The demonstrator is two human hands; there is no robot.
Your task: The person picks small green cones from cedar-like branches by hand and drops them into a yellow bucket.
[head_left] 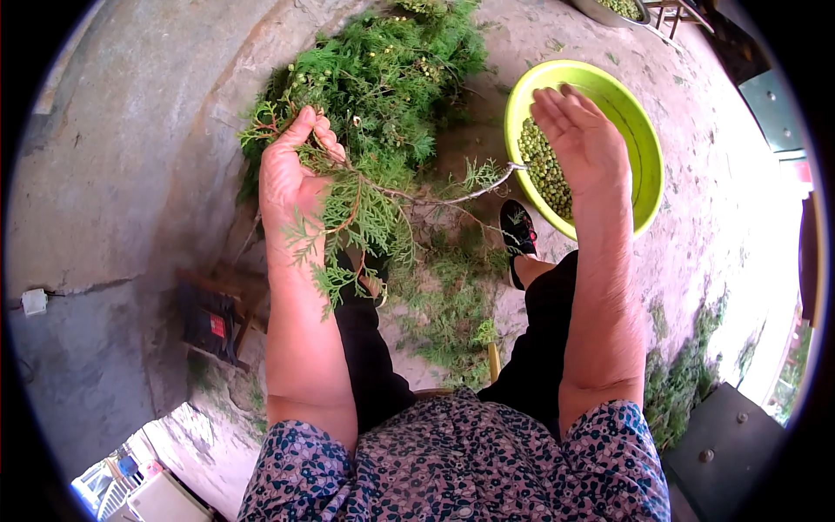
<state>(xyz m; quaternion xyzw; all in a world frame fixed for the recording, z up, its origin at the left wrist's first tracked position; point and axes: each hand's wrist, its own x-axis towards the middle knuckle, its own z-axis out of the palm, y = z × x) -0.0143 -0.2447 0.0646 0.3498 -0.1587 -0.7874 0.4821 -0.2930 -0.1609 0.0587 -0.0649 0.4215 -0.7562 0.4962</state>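
My left hand (pixel 291 178) is closed round a leafy evergreen branch (pixel 357 204) with flat, scaly sprays like arborvitae. The branch's bare woody stem stretches right, its pale end reaching the near rim of a yellow-green basin (pixel 645 161). Small round green cones (pixel 544 170) lie in the bottom of that basin. Above it my right hand (pixel 590 143) is held with the palm up and the fingers stretched out, and nothing shows in it. Beyond my left hand rises a big heap of cut evergreen branches (pixel 383 83), with small pale cones among the green.
Loose sprigs (pixel 452 304) litter the concrete floor between my feet. A metal bowl (pixel 616 10) of green cones stands at the far right. To my left are a concrete wall (pixel 113 174) and a wooden stool (pixel 217 317) with dark cloth. More greenery (pixel 691 383) lies at the right.
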